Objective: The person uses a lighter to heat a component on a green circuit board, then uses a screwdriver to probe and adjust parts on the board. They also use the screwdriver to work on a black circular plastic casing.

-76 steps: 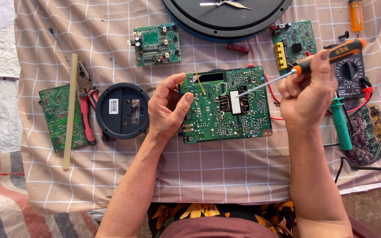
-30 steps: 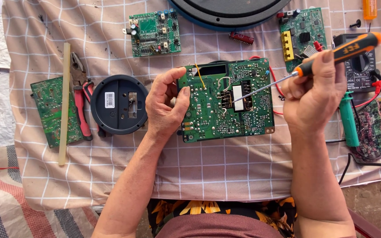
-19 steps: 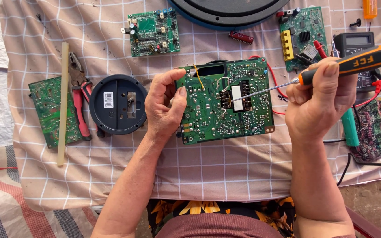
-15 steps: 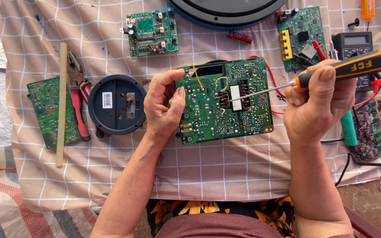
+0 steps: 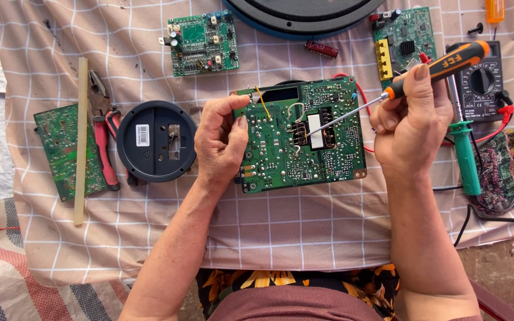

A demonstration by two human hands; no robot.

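A large green circuit board [image 5: 281, 157] lies in the middle of a checked cloth [image 5: 281, 226]. My left hand [image 5: 221, 142] grips the board's left edge, thumb over its top corner. My right hand [image 5: 413, 122] holds an orange and black screwdriver [image 5: 441, 65]. Its metal shaft slants down to the left, and the tip rests on the white part in the board's centre [image 5: 315, 132].
Around the board lie a round black housing [image 5: 156, 141], red-handled pliers [image 5: 103, 137], a pale stick [image 5: 80, 139], a green board at left [image 5: 60, 151], two small boards at the top [image 5: 202, 43] [image 5: 404, 39], a multimeter [image 5: 483, 80], a green tool [image 5: 465, 156] and a big dark disc [image 5: 304, 15].
My right hand tilted the screwdriver flatter for a moment, then steeper again, with the tip staying on the board's centre. The left hand kept its grip.
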